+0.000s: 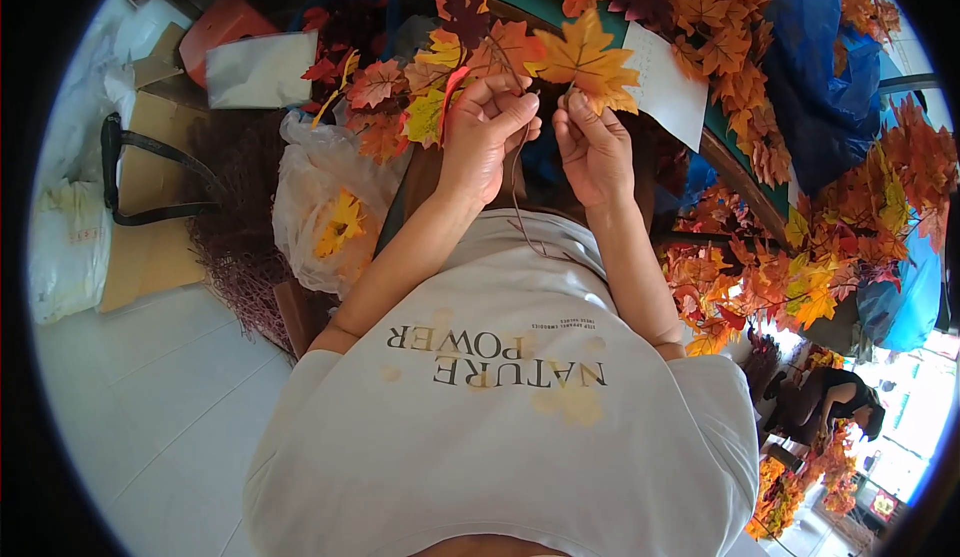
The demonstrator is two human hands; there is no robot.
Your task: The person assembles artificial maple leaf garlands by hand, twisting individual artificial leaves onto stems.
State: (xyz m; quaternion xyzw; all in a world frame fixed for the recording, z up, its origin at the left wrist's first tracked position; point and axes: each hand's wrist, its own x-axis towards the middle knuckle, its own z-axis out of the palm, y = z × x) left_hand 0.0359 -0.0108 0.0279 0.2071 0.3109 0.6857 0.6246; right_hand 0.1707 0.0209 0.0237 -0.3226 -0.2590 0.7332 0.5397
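Note:
Just in front of my lap, my left hand (478, 145) closes its fingers and thumb round a thin brown artificial stem (516, 185). The stem's loose end hangs down over my shirt. Red, yellow and dark maroon artificial leaves (430, 82) spread out beside and beyond this hand; whether all of them join the stem I cannot tell. A short way to the right, my right hand (598, 157) pinches an orange artificial maple leaf (588, 60) at its base between thumb and forefinger. Its blade points up and away from me. A small gap separates the two hands.
A green-topped table (745, 179) curves ahead, bearing a white sheet (672, 89) and orange leaf garlands (725, 47). Blue plastic (808, 67) stands right. To the left are a clear bag (315, 172), dark twigs (232, 222) and cardboard (150, 222). Another person (835, 397) bends at far right.

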